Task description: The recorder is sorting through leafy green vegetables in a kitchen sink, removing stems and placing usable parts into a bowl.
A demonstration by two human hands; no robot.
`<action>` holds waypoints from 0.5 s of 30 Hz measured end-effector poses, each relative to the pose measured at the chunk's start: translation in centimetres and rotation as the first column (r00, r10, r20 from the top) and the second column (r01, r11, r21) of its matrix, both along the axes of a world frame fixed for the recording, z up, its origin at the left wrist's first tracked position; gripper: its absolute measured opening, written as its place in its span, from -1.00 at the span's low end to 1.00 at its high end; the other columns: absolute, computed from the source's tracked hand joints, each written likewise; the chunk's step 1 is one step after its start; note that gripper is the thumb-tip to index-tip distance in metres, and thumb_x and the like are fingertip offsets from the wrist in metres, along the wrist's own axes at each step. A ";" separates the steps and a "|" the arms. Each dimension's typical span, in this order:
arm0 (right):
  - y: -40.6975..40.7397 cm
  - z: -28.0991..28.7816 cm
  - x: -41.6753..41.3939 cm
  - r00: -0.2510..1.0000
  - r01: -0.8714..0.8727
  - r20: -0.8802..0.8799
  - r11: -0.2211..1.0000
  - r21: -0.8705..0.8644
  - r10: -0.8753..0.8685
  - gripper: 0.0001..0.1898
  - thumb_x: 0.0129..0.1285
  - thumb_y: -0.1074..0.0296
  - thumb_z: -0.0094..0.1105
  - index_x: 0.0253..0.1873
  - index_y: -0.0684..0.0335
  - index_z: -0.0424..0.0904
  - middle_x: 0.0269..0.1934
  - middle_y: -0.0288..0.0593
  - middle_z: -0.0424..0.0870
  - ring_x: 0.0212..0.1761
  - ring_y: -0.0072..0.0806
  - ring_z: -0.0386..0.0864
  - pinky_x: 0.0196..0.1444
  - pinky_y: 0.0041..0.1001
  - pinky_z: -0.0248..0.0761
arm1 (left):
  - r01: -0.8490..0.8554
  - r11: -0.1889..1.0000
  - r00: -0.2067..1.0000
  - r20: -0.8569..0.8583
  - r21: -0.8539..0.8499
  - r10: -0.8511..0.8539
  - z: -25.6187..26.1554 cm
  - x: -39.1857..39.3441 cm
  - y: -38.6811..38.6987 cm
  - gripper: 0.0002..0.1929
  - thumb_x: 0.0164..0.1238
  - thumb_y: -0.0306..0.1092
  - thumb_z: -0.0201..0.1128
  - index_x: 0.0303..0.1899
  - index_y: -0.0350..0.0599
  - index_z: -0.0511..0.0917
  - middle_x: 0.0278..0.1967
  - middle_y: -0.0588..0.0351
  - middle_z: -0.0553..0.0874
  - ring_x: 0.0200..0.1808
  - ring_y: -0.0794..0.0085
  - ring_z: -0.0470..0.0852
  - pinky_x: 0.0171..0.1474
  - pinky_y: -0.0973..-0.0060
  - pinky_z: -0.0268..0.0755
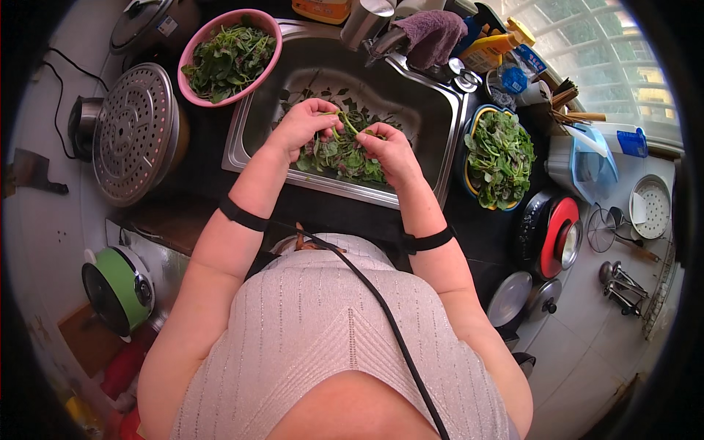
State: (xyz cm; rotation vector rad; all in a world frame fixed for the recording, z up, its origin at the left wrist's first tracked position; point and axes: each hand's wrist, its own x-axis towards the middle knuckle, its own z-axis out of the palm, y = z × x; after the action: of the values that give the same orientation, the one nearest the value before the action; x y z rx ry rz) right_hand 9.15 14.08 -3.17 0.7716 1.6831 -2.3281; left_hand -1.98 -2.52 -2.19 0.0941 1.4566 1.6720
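Observation:
Over the stainless steel sink point(434, 140), my left hand point(305, 126) pinches a green stem point(347, 122) of a leafy vegetable between thumb and fingers. My right hand point(388, 148) grips the same stem a little lower, to the right. Loose leafy greens point(341, 157), some with purplish leaves, lie in the sink beneath both hands. A pink plastic basket point(186, 71) heaped with greens sits at the sink's upper left corner. To the right of the sink, a yellow-and-blue rimmed basket point(467, 129) holds another pile of greens.
A purple cloth point(432, 36) hangs over the faucet point(385, 44). Left of the sink stands a pot under a perforated steamer plate point(135, 132). Yellow spray bottles point(489, 49) and chopsticks point(564, 99) line the window side. A red-and-black pot lid point(553, 235) stands at right.

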 end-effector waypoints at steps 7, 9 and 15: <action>0.0 -0.5 -0.1 0.997 -0.069 -0.023 0.966 0.250 0.077 -0.89 0.06 0.39 0.27 -0.37 0.26 0.55 -0.52 -0.41 0.50 -0.51 -0.70 0.35 -0.45 -0.62 0.24 | -0.091 0.962 0.971 0.237 0.258 0.028 -0.7 -0.6 -0.1 -0.85 0.25 -0.44 0.17 -0.17 -0.17 0.48 -0.38 0.16 0.64 -0.46 0.66 0.52 -0.35 0.70 0.41; 0.1 -0.6 -0.1 0.996 -0.080 -0.019 0.950 0.301 0.090 -0.89 0.06 0.40 0.27 -0.37 0.27 0.55 -0.53 -0.41 0.49 -0.51 -0.70 0.34 -0.44 -0.62 0.23 | -0.063 0.973 0.981 0.192 0.223 0.020 -0.6 -0.8 -0.2 -0.86 0.25 -0.44 0.16 -0.17 -0.17 0.47 -0.38 0.16 0.64 -0.46 0.66 0.52 -0.37 0.70 0.41; 0.8 0.7 0.1 0.994 -0.106 0.051 0.876 0.471 0.093 -0.89 0.05 0.42 0.27 -0.37 0.32 0.56 -0.54 -0.37 0.50 -0.50 -0.67 0.36 -0.41 -0.59 0.26 | -0.230 0.969 0.961 -0.176 -0.084 0.213 -1.4 -2.5 -1.3 -0.91 0.29 -0.43 0.10 -0.20 -0.13 0.44 -0.37 0.14 0.64 -0.42 0.62 0.55 -0.42 0.69 0.36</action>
State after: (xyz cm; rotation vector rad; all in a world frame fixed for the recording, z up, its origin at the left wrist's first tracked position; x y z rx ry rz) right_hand 9.25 14.88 -2.45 0.7616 2.2578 -1.8405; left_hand -4.53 -3.81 -3.60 0.0119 1.7305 1.7980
